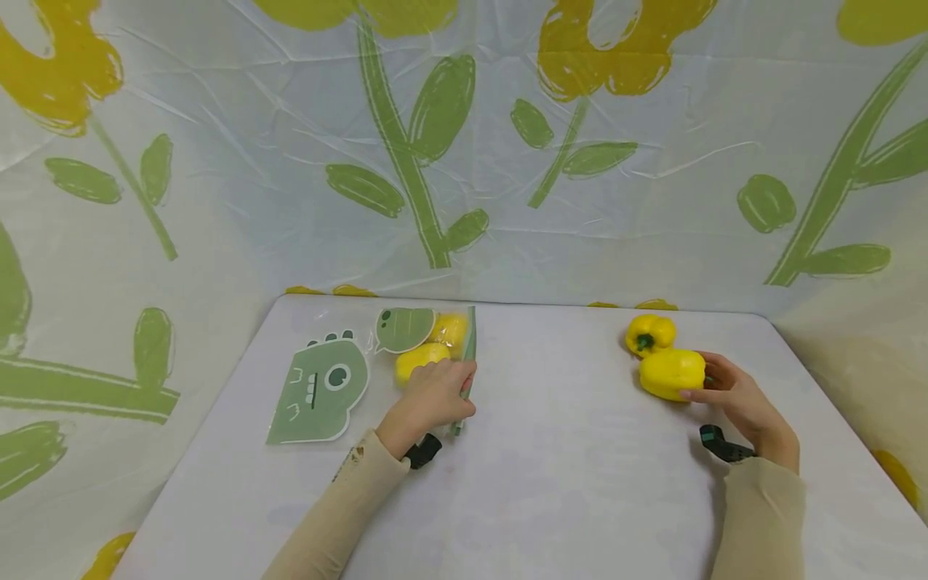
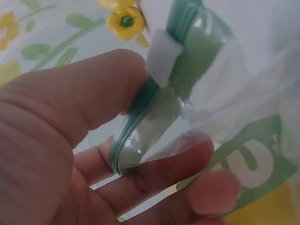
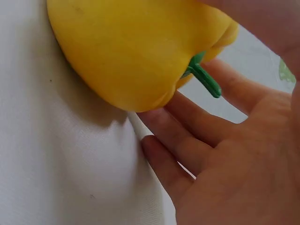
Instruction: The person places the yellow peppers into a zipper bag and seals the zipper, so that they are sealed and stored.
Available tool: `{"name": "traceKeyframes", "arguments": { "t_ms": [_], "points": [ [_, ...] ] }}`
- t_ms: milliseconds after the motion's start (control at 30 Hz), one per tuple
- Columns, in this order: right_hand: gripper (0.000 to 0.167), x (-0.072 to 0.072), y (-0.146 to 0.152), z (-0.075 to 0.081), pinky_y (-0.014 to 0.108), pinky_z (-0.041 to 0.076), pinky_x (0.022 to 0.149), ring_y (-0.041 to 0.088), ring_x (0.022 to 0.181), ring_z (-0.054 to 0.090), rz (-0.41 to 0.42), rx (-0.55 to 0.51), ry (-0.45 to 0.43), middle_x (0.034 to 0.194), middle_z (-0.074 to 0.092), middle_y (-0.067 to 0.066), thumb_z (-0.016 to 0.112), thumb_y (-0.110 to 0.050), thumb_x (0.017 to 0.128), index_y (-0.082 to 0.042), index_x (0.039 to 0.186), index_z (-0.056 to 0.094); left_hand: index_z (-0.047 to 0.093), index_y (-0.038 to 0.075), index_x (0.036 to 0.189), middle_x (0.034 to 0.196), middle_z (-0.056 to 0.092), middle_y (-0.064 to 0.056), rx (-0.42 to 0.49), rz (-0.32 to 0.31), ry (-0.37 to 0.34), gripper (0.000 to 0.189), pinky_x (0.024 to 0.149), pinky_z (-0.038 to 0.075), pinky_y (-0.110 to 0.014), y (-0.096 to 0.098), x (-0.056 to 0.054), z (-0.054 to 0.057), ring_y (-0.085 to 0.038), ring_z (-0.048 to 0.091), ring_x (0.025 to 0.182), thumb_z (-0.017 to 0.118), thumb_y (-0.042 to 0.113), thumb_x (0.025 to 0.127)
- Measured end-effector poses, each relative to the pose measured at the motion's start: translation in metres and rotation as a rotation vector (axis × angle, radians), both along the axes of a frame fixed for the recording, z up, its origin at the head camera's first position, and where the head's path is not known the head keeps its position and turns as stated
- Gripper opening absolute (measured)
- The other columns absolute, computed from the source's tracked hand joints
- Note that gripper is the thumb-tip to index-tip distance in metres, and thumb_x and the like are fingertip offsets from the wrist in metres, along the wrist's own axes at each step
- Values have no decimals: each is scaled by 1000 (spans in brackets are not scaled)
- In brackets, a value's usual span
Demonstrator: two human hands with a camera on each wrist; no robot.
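A clear zip bag [image 1: 319,395] with a green monster print lies at the left of the table, two yellow things [image 1: 420,362] inside it. My left hand [image 1: 435,395] grips its green zip edge; in the left wrist view the thumb presses the zip strip [image 2: 136,105] beside a white slider [image 2: 164,56], fingers curled on the other side. At the right, my right hand [image 1: 750,403] holds a yellow bell pepper [image 1: 670,374] lying on its side, thumb and fingers about its stem end. The green stem [image 3: 204,77] points toward the palm in the right wrist view.
Another yellow bell pepper [image 1: 650,334] sits just behind the held one, its green stem facing forward. A white table [image 1: 551,483] lies under everything. Flower-printed white sheets [image 1: 507,242] rise behind the table and at both sides.
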State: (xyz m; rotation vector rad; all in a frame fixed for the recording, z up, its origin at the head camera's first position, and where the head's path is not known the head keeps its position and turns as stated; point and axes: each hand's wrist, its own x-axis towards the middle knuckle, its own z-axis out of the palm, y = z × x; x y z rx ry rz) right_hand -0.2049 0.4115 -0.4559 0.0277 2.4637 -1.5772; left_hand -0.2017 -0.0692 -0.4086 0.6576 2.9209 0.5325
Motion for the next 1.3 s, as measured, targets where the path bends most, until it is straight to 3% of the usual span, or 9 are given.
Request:
{"name": "traceKeyframes", "arguments": {
  "t_ms": [133, 233, 367, 700, 833, 933, 1067, 1167, 1300],
  "points": [
    [56, 5, 3, 5, 25, 37, 99, 3, 113, 45, -1, -11, 86, 133, 45, -9, 66, -14, 95, -21, 143, 38, 50, 15, 74, 62, 44, 4, -3, 2, -3, 20, 53, 31, -32, -1, 0, 0, -16, 47, 57, 70, 12, 73],
    [48, 9, 3, 15, 13, 38, 84, 0, 107, 51, 6, -111, 156, 125, 51, -16, 63, -5, 94, -21, 136, 44, 48, 15, 73, 62, 43, 4, 3, 4, -7, 23, 53, 30, -31, -1, 0, 0, -16, 47, 57, 71, 12, 74],
    [47, 6, -5, 37, 12, 41, 82, 2, 100, 57, -24, -199, 221, 120, 55, -11, 64, 3, 92, -20, 129, 49, 47, 16, 73, 62, 43, 4, 17, -3, -12, 23, 53, 30, -31, -1, 0, 0, -16, 45, 56, 70, 11, 73],
    [56, -23, -63, 105, 16, 43, 85, 7, 108, 54, -63, 44, 270, 129, 47, -8, 72, -15, 90, -24, 137, 44, 48, 16, 73, 62, 43, 4, 26, -2, -12, 22, 53, 29, -31, -2, 0, 2, -16, 46, 57, 69, 11, 73],
    [65, -35, -98, 118, 33, 40, 100, 16, 116, 50, -40, 36, 270, 140, 42, 4, 75, -19, 89, -20, 143, 39, 47, 16, 73, 62, 43, 4, 24, -2, -12, 24, 53, 29, -31, -3, 0, 2, -16, 46, 57, 70, 11, 74],
    [72, -43, -126, 121, 46, 36, 106, 22, 120, 49, -23, 2, 275, 143, 41, 10, 77, -19, 86, -13, 145, 36, 46, 16, 73, 61, 43, 3, 24, -3, -11, 25, 53, 30, -31, -3, 0, 2, -16, 46, 56, 70, 11, 74],
    [72, -49, -164, 116, 37, 42, 101, 25, 118, 53, -7, -72, 294, 139, 46, 9, 80, -20, 84, -11, 143, 39, 47, 16, 73, 62, 44, 3, 20, -1, -12, 24, 53, 30, -31, -3, 1, 2, -16, 47, 57, 71, 12, 74],
    [71, -53, -190, 102, 34, 45, 94, 26, 116, 54, 25, -113, 280, 138, 47, 10, 81, -21, 83, -12, 141, 41, 49, 16, 74, 62, 45, 3, 17, 6, -18, 23, 54, 31, -32, -3, 0, 2, -17, 48, 57, 72, 13, 74],
    [74, -56, -218, 74, 41, 44, 95, 32, 116, 53, 91, -115, 219, 138, 47, 15, 81, -24, 82, -8, 142, 41, 49, 16, 75, 62, 45, 3, 20, 7, -14, 23, 54, 32, -32, -4, -1, 2, -17, 48, 57, 72, 13, 73]
  ]
}}
